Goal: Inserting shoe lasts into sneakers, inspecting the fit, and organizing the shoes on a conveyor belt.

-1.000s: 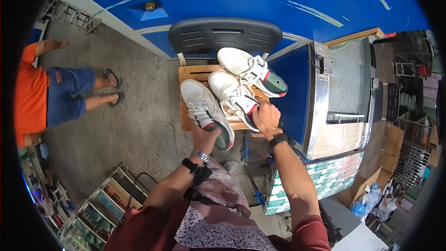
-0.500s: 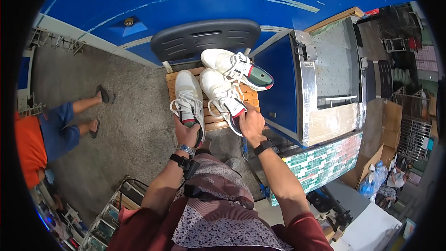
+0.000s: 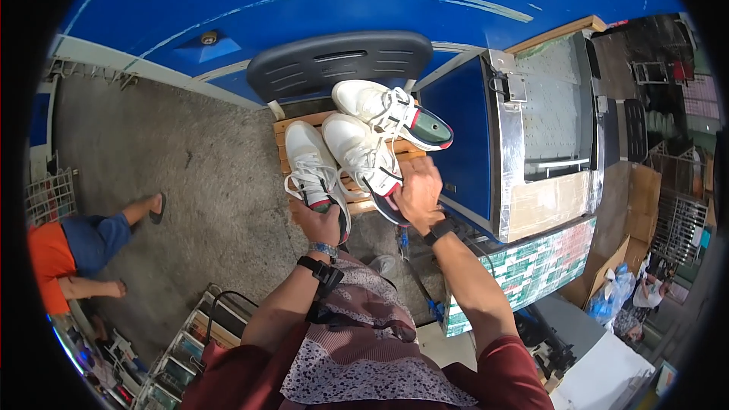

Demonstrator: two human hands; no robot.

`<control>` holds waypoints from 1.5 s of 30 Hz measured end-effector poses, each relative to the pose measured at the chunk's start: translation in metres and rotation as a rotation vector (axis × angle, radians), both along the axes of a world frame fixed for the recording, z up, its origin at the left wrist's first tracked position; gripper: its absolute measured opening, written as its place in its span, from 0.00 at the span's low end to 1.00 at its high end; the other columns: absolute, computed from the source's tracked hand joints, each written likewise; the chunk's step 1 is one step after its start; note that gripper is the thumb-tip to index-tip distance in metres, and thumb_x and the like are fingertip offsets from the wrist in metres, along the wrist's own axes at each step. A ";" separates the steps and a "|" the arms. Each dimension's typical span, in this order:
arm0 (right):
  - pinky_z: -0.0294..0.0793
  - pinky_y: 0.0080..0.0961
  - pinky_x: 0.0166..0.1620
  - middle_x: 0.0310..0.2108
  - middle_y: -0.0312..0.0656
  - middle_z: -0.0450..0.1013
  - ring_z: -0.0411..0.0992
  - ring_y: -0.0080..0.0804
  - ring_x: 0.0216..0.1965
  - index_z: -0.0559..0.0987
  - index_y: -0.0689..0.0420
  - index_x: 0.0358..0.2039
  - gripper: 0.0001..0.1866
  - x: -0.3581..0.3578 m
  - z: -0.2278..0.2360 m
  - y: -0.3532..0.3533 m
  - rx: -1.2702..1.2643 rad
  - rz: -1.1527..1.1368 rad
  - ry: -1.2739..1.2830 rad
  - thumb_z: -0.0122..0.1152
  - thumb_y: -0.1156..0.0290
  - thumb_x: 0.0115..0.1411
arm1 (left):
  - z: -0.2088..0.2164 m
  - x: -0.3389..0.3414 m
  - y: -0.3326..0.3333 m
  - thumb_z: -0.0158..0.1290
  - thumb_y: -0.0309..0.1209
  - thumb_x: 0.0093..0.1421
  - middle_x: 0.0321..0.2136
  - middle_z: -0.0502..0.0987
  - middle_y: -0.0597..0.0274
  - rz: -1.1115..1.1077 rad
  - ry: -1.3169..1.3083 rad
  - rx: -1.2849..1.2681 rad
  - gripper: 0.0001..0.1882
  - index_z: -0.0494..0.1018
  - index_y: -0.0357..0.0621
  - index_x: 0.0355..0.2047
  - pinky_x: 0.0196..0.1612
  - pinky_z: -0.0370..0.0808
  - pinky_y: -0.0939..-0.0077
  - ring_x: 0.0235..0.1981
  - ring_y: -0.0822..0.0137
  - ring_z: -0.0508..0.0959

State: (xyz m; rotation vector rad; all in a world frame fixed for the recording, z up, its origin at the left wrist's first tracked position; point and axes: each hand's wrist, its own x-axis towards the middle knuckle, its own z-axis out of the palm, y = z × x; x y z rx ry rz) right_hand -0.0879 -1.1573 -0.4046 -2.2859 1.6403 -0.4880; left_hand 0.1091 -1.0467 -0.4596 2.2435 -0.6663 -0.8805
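Forearms (image 3: 273, 323) come in from about 7 and 5 o'clock, black straps (image 3: 437, 231) on both wrists, and both hands are full of shoe. Left hand (image 3: 313, 225) is wrapped round the heel end of the left shoe (image 3: 305, 153), a white one with its toe aimed at 11. Right hand (image 3: 418, 188) is knuckles-up, gripping the heel collar of the middle shoe (image 3: 351, 144), toe also at 11; can't really see its fingertips. Third shoe (image 3: 366, 102) sits untouched just beside that one at 1 o'clock, green insole showing. They're all on a slatted wooden seat (image 3: 313, 118) with a black backrest (image 3: 334, 68) at 12. Blue panel (image 3: 319, 11) behind that, glass-topped cabinet (image 3: 554, 121) at 2 to 3, green-and-white box (image 3: 524, 273) at 4, gritty grey floor (image 3: 205, 152) at 9, person in orange (image 3: 49, 262) around 8:30.
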 end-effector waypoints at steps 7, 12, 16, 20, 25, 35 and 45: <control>0.49 0.53 0.73 0.68 0.57 0.56 0.52 0.59 0.71 0.58 0.57 0.70 0.51 0.002 0.029 -0.076 0.050 0.116 0.198 0.73 0.70 0.46 | 0.012 -0.005 -0.002 0.62 0.33 0.47 0.65 0.56 0.23 0.014 0.021 -0.008 0.55 0.44 0.16 0.68 0.71 0.53 0.56 0.68 0.35 0.58; 0.57 0.46 0.69 0.68 0.59 0.58 0.57 0.57 0.68 0.53 0.60 0.72 0.53 -0.024 0.015 -0.095 0.175 0.190 0.209 0.71 0.67 0.49 | 0.014 -0.002 0.001 0.61 0.37 0.48 0.64 0.56 0.19 0.019 0.063 -0.070 0.55 0.46 0.16 0.67 0.71 0.53 0.53 0.67 0.31 0.58; 0.71 0.42 0.57 0.50 0.51 0.71 0.69 0.49 0.52 0.64 0.62 0.67 0.50 -0.036 0.018 -0.103 0.174 0.151 0.339 0.76 0.67 0.43 | 0.015 -0.005 -0.003 0.62 0.35 0.48 0.66 0.57 0.26 -0.026 0.047 -0.030 0.55 0.45 0.23 0.70 0.71 0.53 0.55 0.68 0.35 0.57; 0.76 0.38 0.49 0.43 0.49 0.70 0.71 0.50 0.48 0.75 0.59 0.56 0.40 -0.023 0.025 -0.090 0.171 0.137 0.285 0.77 0.72 0.37 | 0.015 -0.003 -0.005 0.61 0.32 0.48 0.66 0.59 0.33 0.021 0.120 -0.062 0.54 0.45 0.30 0.71 0.71 0.55 0.59 0.68 0.40 0.59; 0.71 0.43 0.57 0.48 0.48 0.66 0.68 0.52 0.53 0.73 0.60 0.54 0.40 -0.013 0.028 -0.060 0.270 0.073 0.330 0.76 0.75 0.35 | 0.013 -0.003 -0.003 0.61 0.30 0.49 0.65 0.60 0.33 0.008 0.082 -0.020 0.53 0.44 0.30 0.71 0.69 0.59 0.60 0.66 0.41 0.62; 0.77 0.45 0.52 0.51 0.56 0.76 0.76 0.58 0.50 0.70 0.57 0.59 0.38 -0.026 0.006 -0.092 0.401 0.038 0.215 0.70 0.73 0.44 | -0.002 -0.006 0.004 0.62 0.33 0.46 0.55 0.72 0.35 0.045 -0.117 -0.220 0.44 0.59 0.36 0.64 0.57 0.71 0.51 0.55 0.36 0.72; 0.78 0.48 0.49 0.44 0.59 0.79 0.79 0.60 0.44 0.71 0.58 0.59 0.38 -0.031 -0.005 -0.017 0.415 -0.248 0.162 0.72 0.61 0.47 | 0.008 -0.004 0.001 0.62 0.34 0.48 0.55 0.72 0.35 0.016 -0.067 -0.157 0.46 0.55 0.32 0.66 0.58 0.71 0.51 0.55 0.38 0.73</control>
